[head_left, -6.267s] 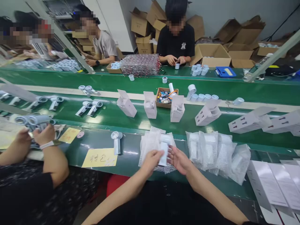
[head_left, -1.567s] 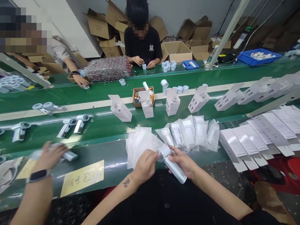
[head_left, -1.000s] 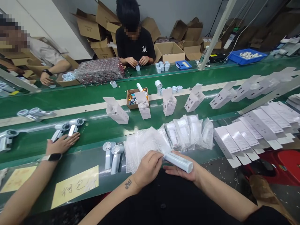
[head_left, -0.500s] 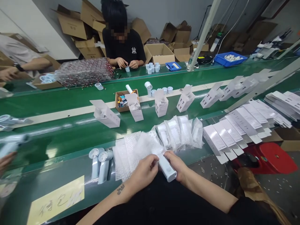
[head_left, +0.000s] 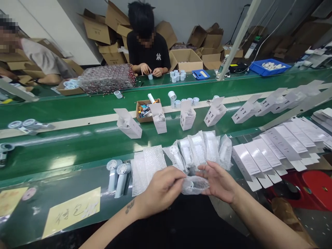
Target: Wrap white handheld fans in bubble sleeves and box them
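Observation:
My left hand (head_left: pixel 166 186) pinches the edge of a clear bubble bag (head_left: pixel 195 185) with a pale blue device partly visible inside. Beside the bag's other end is my right hand (head_left: pixel 220 181), fingers spread and thumb raised, its fingertips near the plastic. Flat bubble bags (head_left: pixel 153 160) lie just beyond my left hand. Several wrapped devices (head_left: pixel 199 148) rest in a row past my right hand. Two unwrapped light blue handheld fans (head_left: pixel 120 181) stand out at the left on the bench.
Open white boxes (head_left: pixel 158 121) line the green conveyor (head_left: pixel 103 141). Flat white cartons (head_left: pixel 246 159) are stacked at right, above a red stool (head_left: pixel 317 188). Yellow paper sheets (head_left: pixel 71 211) lie at left. A person (head_left: pixel 149 52) works across the line.
The device is now inside the bag and turned sideways. My right hand has opened from around its handle. The view has shifted left, and the near-left worker's hand is gone from sight.

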`<state>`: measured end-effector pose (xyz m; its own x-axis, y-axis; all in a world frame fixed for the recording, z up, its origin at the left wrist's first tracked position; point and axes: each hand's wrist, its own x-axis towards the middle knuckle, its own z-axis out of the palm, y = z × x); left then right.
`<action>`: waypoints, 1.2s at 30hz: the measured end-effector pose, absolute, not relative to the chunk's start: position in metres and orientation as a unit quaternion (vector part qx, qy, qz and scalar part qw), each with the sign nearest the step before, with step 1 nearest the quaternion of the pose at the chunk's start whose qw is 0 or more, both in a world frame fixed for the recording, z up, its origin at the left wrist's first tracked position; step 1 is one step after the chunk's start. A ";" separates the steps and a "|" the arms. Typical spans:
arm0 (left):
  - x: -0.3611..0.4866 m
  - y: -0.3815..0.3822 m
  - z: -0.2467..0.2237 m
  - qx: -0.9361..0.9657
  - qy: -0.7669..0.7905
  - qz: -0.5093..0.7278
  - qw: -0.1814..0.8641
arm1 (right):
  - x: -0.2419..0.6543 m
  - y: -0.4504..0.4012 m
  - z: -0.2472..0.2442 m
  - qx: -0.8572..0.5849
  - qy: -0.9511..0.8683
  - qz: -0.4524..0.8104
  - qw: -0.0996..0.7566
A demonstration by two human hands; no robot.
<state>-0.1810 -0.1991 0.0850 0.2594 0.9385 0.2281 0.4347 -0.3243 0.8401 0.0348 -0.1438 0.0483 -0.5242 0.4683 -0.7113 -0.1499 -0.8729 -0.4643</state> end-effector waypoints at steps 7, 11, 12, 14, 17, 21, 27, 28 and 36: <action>-0.191 -0.204 0.044 0.795 0.408 0.285 0.346 | -0.019 -0.144 0.003 -0.471 -0.272 0.826 0.145; -0.282 -0.227 -0.009 0.481 0.845 0.153 0.177 | -0.030 -0.109 -0.040 -0.573 -0.503 0.589 0.268; -0.304 -0.234 -0.022 0.409 0.894 0.062 0.172 | -0.031 -0.100 -0.052 -0.583 -0.550 0.527 0.284; -0.337 -0.246 -0.046 0.333 0.917 -0.062 0.209 | -0.033 -0.088 -0.071 -0.584 -0.601 0.457 0.297; -0.359 -0.258 -0.064 0.314 0.908 -0.098 0.257 | -0.033 -0.088 -0.079 -0.579 -0.623 0.422 0.314; -0.350 -0.259 -0.053 0.301 0.905 -0.017 0.300 | -0.045 -0.117 -0.057 -0.563 -0.633 0.419 0.325; -0.265 -0.240 -0.039 0.311 0.705 0.306 0.559 | -0.101 -0.150 -0.032 -0.424 -0.292 0.841 0.167; -0.252 -0.237 -0.044 0.345 0.681 0.303 0.571 | -0.104 -0.150 -0.032 -0.411 -0.262 0.854 0.182; -0.245 -0.224 -0.097 0.653 0.663 0.028 0.364 | -0.032 -0.138 -0.028 -0.481 -0.203 0.820 0.232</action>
